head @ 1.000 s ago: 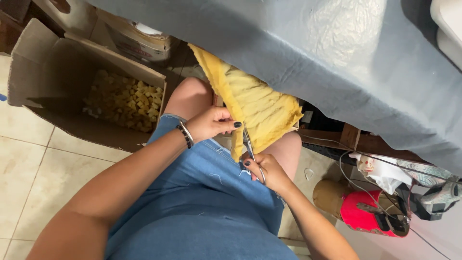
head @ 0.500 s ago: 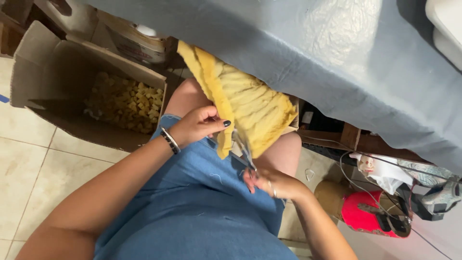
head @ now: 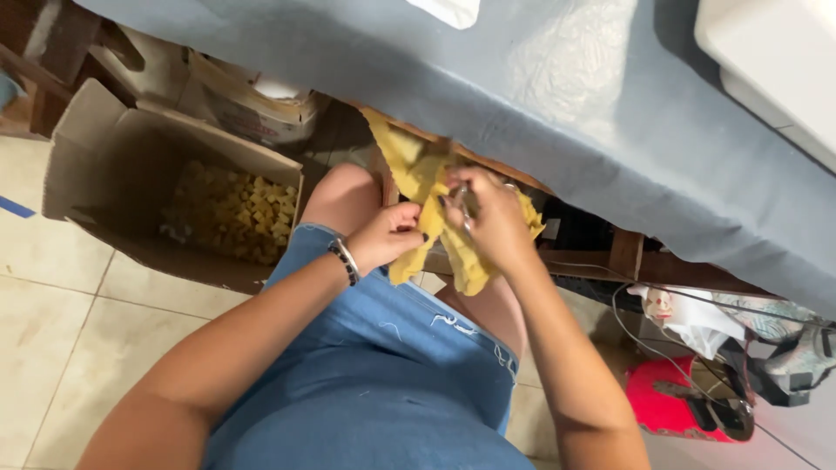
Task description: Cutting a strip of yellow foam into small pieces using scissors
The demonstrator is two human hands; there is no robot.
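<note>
Box [head: 104, 165]: open cardboard, far left of the hands — small yellow pieces [head: 231, 213] lie inside.
Left hand [head: 389, 239]: closed on the lower edge of the yellow foam [head: 418, 178], bracelet [head: 346, 261] on its wrist.
Foam: held between both hands above the knees, just under the table edge.
Right hand [head: 492, 218]: wrapped around scissors [head: 463, 209], pressed against the foam — whether the blades are apart cannot be told.
Cloth [head: 566, 96]: grey, hanging over the table above the grip.
</note>
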